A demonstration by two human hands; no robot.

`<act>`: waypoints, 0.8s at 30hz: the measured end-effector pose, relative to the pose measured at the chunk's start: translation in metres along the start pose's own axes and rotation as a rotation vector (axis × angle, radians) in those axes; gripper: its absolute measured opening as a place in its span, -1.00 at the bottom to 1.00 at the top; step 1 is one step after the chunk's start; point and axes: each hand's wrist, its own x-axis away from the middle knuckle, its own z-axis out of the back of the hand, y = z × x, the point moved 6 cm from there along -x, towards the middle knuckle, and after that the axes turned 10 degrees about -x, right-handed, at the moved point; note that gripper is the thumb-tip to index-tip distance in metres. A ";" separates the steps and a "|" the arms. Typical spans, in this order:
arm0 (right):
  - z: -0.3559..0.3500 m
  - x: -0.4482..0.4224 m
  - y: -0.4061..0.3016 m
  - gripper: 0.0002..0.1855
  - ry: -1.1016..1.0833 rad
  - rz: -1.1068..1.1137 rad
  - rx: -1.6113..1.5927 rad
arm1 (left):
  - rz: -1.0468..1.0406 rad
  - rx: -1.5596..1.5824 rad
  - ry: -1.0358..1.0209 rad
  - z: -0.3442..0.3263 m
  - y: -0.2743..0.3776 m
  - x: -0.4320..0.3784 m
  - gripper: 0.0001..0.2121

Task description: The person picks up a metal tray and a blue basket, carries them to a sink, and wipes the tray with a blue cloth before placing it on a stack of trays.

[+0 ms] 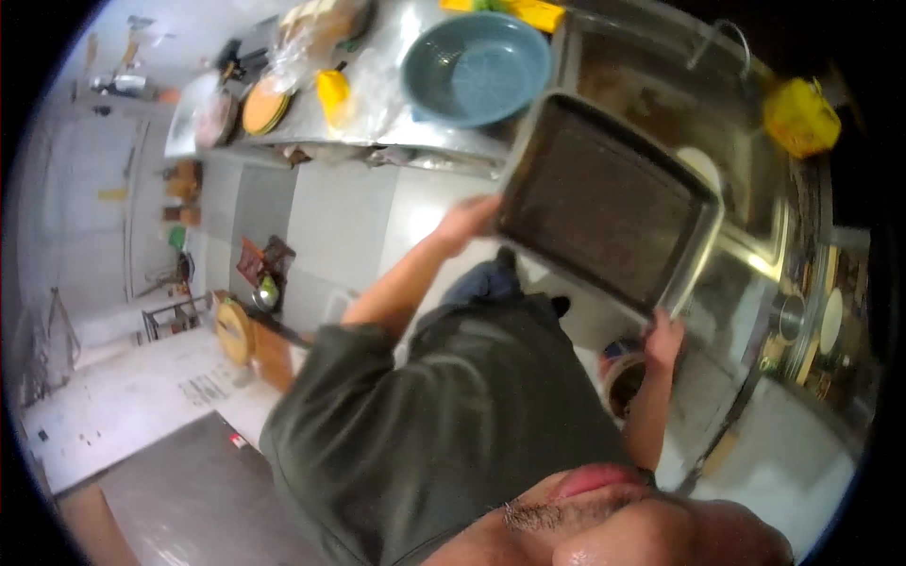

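A rectangular dark-bottomed metal baking tray (601,212) is held in front of me between both hands, at the edge of the sink. On the tray's near left side, my left hand (468,221) grips the rim. My right hand (664,341) has hold of the near right corner. The inside of the tray looks dark and bare. Behind its far left corner stands a round blue-grey plastic basin (478,71) on the steel counter (386,106). The tray's far right side overlaps the metal sink (637,64).
A faucet (729,42) arches over the sink, with a yellow container (803,117) beside it. Left along the counter are a yellow bag (333,92) and orange round lids (265,106). A bucket (624,382) stands on the floor below my right hand. Behind me is a grey tabletop (191,488).
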 end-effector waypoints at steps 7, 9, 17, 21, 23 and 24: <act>-0.185 -0.013 -0.084 -0.68 -0.431 0.058 0.412 | 0.103 0.045 0.459 0.122 -0.018 0.060 -0.52; -0.240 -0.028 -0.078 -0.54 -0.444 0.021 0.227 | 0.117 0.051 0.689 0.188 -0.073 0.074 -0.55; -0.420 -0.134 -0.034 -0.40 -0.425 -0.369 -0.068 | 0.014 0.399 0.975 0.303 -0.089 0.195 -0.80; -0.448 -0.139 -0.053 -0.67 -0.275 -0.110 0.009 | -0.114 0.551 1.149 0.333 -0.135 0.240 -0.69; -0.452 -0.136 -0.066 -0.72 -0.251 -0.105 0.032 | -0.106 0.593 1.192 0.324 -0.124 0.245 -0.66; -0.456 -0.143 -0.071 -0.73 -0.244 -0.105 -0.021 | -0.086 0.624 1.215 0.315 -0.115 0.248 -0.61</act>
